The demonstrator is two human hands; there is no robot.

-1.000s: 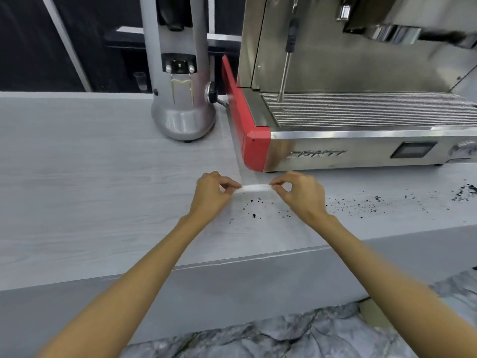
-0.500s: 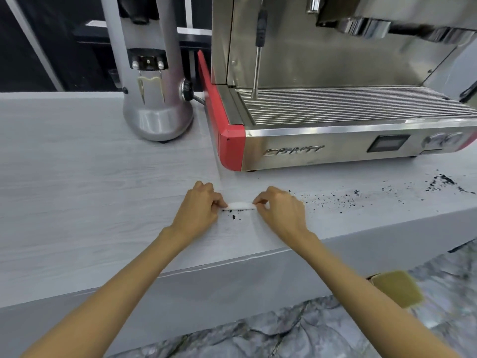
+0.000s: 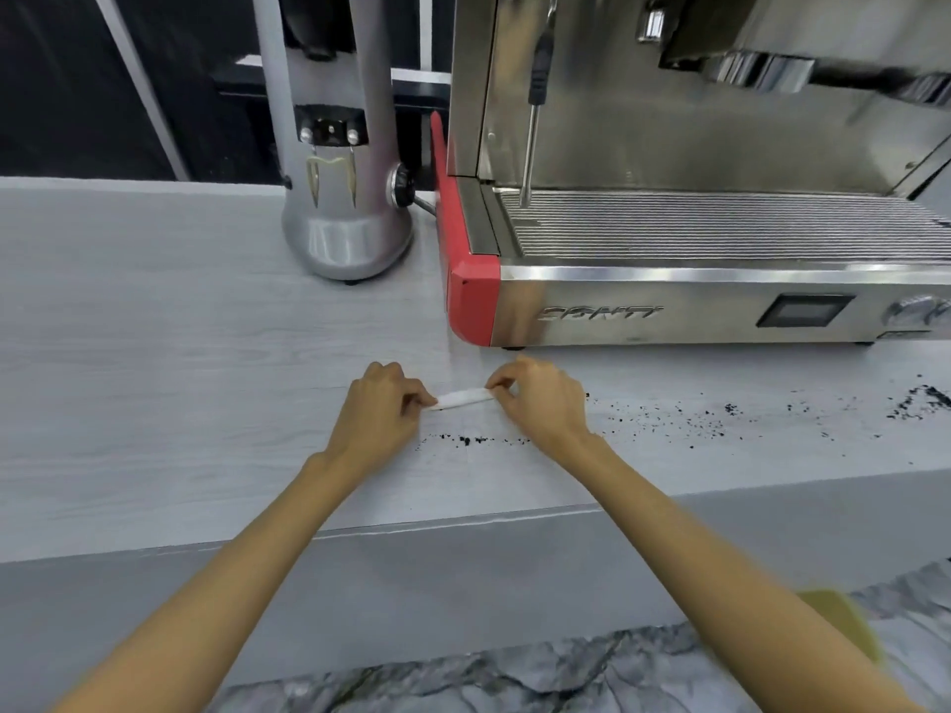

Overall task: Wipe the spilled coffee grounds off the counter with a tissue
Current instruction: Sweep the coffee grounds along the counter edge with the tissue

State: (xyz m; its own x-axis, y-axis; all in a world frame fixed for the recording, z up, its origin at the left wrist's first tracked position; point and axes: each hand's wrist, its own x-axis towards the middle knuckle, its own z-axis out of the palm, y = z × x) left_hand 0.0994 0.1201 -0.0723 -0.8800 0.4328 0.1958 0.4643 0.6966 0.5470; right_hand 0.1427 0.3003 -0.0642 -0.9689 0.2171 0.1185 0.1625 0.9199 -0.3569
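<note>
Both hands pinched the folded tissue (image 3: 461, 399), left hand (image 3: 380, 410) and right hand (image 3: 540, 401) at opposite ends, its long axis parallel to the table's (image 3: 154, 383) front edge; the coffee grounds (image 3: 476, 440) lay just nearer that edge.

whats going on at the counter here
A person is pinching a narrow folded white tissue between both hands, the left hand on one end and the right hand on the other. It sits low at the counter, in front of the espresso machine. Coffee grounds lie in a thin line just nearer than the tissue, and more are scattered off to the right, so most of the wiping is not yet done.
</note>
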